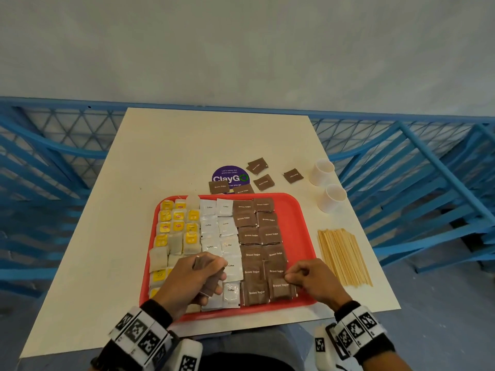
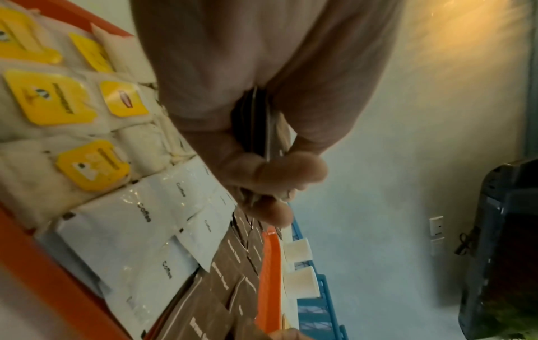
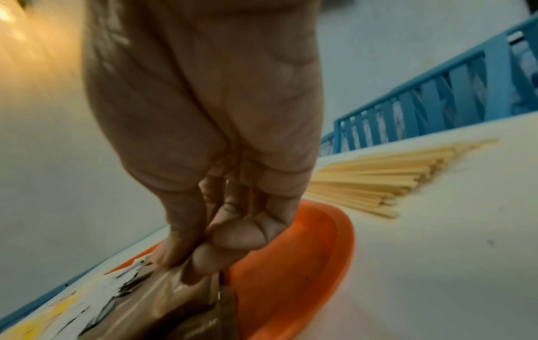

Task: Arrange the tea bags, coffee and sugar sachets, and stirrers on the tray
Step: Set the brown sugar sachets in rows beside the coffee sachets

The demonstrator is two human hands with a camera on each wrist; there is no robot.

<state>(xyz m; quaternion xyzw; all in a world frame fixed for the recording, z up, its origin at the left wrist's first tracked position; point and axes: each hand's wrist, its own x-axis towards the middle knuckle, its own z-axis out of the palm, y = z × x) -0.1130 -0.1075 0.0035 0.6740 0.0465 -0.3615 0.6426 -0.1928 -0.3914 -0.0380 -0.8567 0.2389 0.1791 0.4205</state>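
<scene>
A red tray (image 1: 300,210) carries tea bags (image 1: 178,226) with yellow tags on its left, white coffee sachets (image 1: 218,226) in the middle and brown sugar sachets (image 1: 257,236) on its right. My left hand (image 1: 211,274) hovers over the tray's near middle and grips a small stack of brown sugar sachets (image 2: 262,128). At the near right of the tray, my right hand (image 1: 290,278) pinches the edge of a brown sugar sachet (image 3: 186,296) that lies in the sugar column. Wooden stirrers (image 1: 344,257) lie in a bundle on the table right of the tray.
Several loose brown sugar sachets (image 1: 263,182) lie beyond the tray beside a purple round sticker (image 1: 230,178). Two white cups (image 1: 332,198) lie on their sides at the table's right edge. Blue railings (image 1: 401,162) flank the table (image 1: 174,145).
</scene>
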